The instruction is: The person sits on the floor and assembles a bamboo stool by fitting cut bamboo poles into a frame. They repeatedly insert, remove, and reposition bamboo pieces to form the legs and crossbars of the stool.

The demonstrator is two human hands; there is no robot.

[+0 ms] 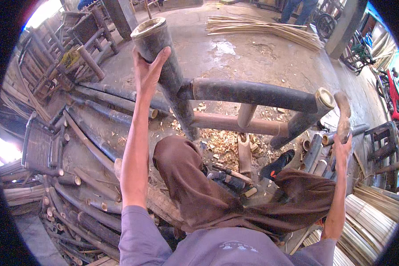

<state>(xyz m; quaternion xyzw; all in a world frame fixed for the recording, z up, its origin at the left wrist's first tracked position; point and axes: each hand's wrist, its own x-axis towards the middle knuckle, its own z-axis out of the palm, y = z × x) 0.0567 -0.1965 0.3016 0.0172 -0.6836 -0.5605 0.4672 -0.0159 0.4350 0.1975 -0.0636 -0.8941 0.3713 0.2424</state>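
Observation:
A frame of thick dark bamboo stands before me, made of two posts joined by a dark upper rail (pixel 252 93) and a brown lower rail (pixel 239 123). A short upright piece (pixel 246 115) links the rails. Near its open top, the taller left post (pixel 175 75) is gripped by my left hand (pixel 150 68), thumb and fingers around it. My right hand (pixel 342 148) is closed on a pale, rough wooden club (pixel 342 113), held up beside the shorter right post (pixel 306 119). The club's head is near that post's top; whether they touch I cannot tell.
Wood shavings (pixel 221 142) and a hand tool with a wooden handle (pixel 232 173) lie between my legs. Bamboo poles (pixel 97 146) cover the floor at left, beside stacked chairs (pixel 53 57). Split strips (pixel 261 29) lie ahead, near a standing person (pixel 299 9). More slats (pixel 368 217) lie right.

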